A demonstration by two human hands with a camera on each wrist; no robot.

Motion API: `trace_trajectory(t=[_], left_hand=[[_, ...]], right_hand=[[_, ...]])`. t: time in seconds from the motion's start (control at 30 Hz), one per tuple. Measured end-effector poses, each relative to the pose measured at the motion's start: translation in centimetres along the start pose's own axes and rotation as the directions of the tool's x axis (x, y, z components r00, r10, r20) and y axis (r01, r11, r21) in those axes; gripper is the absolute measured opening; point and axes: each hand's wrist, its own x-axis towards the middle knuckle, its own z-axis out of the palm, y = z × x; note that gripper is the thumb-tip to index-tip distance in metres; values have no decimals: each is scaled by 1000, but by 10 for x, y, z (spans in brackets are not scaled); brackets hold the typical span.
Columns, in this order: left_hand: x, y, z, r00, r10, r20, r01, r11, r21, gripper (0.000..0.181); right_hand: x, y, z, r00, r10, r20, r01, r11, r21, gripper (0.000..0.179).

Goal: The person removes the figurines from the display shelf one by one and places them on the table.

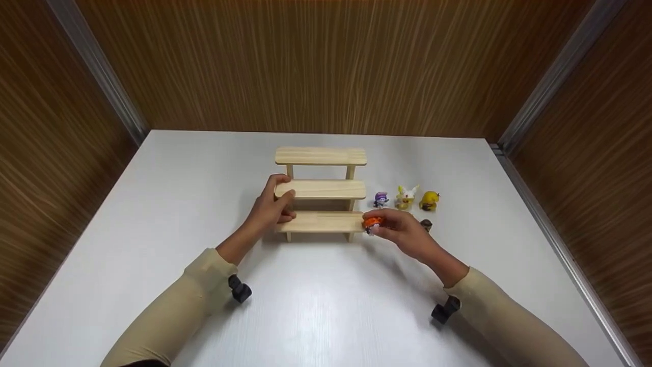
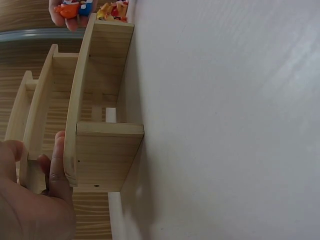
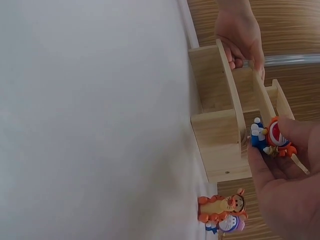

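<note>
A three-step wooden display stand point(image 1: 326, 189) stands on the white table. My left hand point(image 1: 269, 204) grips the left end of its middle step, thumb on the top, as the left wrist view shows from the side. Between thumb and fingers, my right hand point(image 1: 405, 232) pinches a small orange, blue and white figurine point(image 3: 275, 134) at the right end of the lowest step. The figurine's face and limbs show in the right wrist view, while the fingers cover part of its body. No figurine is on the steps.
Right of the stand are a purple-hatted figurine point(image 1: 380, 199), a yellow-and-white figurine point(image 1: 405, 198) and a yellow figurine point(image 1: 429, 200). A darker figurine point(image 1: 426, 225) is partly hidden behind my right hand. An orange tiger figurine point(image 3: 220, 207) shows in the right wrist view. Wood-grain panels point(image 1: 316, 66) enclose the table.
</note>
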Motion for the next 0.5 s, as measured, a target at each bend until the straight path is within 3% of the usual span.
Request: trace_trajectory(t=[0.5], left_hand=[[-2,2,1,1000,17,10,-17,1000,-6,45]], right_hand=[[-12,11,-8,999,32,10,-32,999,19,37]])
